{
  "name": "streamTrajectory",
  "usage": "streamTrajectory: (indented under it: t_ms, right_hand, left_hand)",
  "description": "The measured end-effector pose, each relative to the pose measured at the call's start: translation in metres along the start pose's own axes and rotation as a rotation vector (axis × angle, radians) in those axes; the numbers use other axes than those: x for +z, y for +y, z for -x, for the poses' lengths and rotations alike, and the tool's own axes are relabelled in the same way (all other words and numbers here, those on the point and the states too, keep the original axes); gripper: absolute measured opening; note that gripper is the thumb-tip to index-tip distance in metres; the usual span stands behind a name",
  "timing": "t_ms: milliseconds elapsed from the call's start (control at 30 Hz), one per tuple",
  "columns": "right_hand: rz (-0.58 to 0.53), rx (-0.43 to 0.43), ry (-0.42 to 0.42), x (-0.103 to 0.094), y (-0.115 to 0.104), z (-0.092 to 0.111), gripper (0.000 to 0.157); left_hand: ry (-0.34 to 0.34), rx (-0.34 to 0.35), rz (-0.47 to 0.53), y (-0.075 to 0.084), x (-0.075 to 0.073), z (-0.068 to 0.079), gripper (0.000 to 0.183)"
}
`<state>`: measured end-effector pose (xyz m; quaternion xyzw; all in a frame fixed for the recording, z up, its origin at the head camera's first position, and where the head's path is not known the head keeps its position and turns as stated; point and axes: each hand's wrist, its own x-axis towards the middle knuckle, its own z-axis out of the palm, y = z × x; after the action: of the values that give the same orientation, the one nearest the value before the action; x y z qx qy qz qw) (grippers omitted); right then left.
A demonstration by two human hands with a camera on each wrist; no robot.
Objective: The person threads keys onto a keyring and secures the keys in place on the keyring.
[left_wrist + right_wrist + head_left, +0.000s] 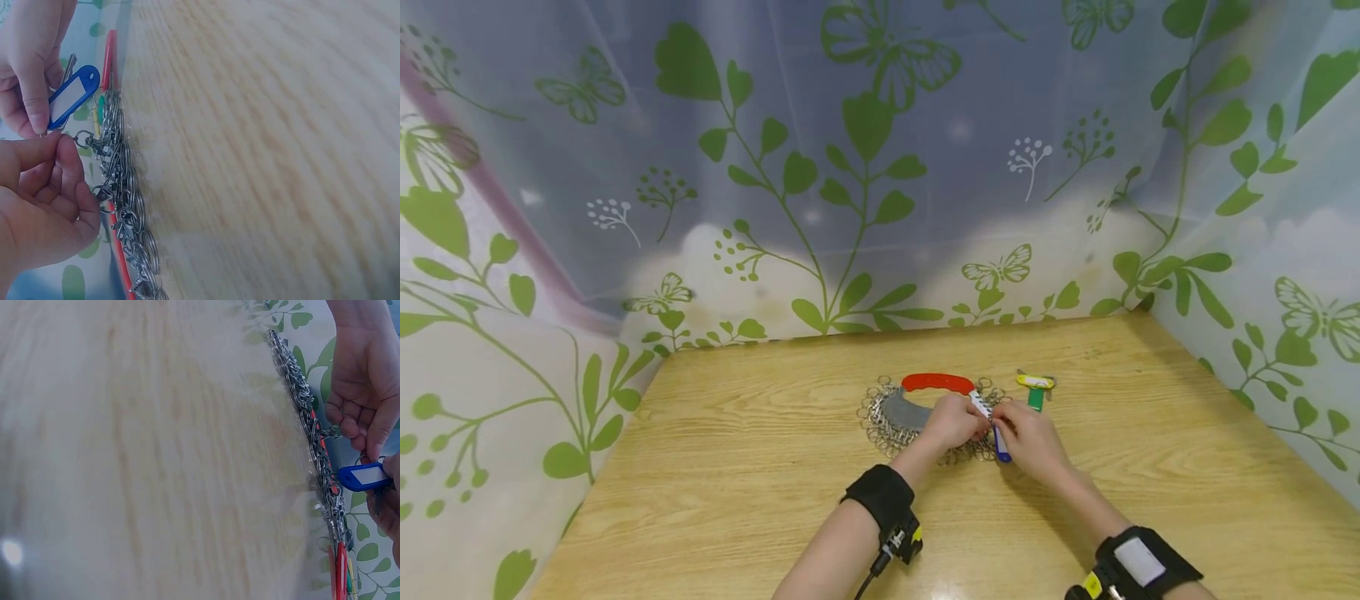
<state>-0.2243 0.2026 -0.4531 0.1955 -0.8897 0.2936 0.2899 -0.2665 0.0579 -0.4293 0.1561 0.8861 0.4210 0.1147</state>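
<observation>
A large key ring holder with a red handle (938, 382) and grey curved plate (901, 412) lies on the table, fringed with many metal rings and clasps (119, 150). Over its right side, both hands meet. My left hand (955, 422) pinches a small metal ring (361, 460) between thumb and forefinger, its other fingers curled. My right hand (1030, 433) pinches a blue key tag (74, 97) with a white label beside those fingertips. A key (69, 66) shows behind the tag. A white tag (981, 404) lies just beyond the hands.
Beyond my right hand, a yellow key tag (1035, 382) and a green key tag (1036, 399) lie with keys on the wooden table (737, 467). Leaf-printed curtains (820, 208) enclose the back and sides. Each wrist wears a black strap (880, 495) with a camera.
</observation>
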Motion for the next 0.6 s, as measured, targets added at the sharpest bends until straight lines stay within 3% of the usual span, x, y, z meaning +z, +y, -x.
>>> streamTrajectory:
  t_ms: [167, 433, 600]
  right_hand:
    - [0.009, -0.032, 0.02, 0.001, -0.001, 0.0, 0.002]
    - [-0.044, 0.184, -0.044, -0.001, -0.004, -0.003, 0.003]
    - [-0.076, 0.218, -0.05, -0.001, -0.005, -0.005, 0.004]
  left_hand:
    - [-0.002, -0.005, 0.023, 0.001, -0.002, 0.001, 0.012]
    - [-0.063, 0.102, 0.011, -0.006, -0.004, 0.003, 0.013]
    - [-0.039, 0.122, 0.001, -0.009, -0.004, 0.002, 0.014]
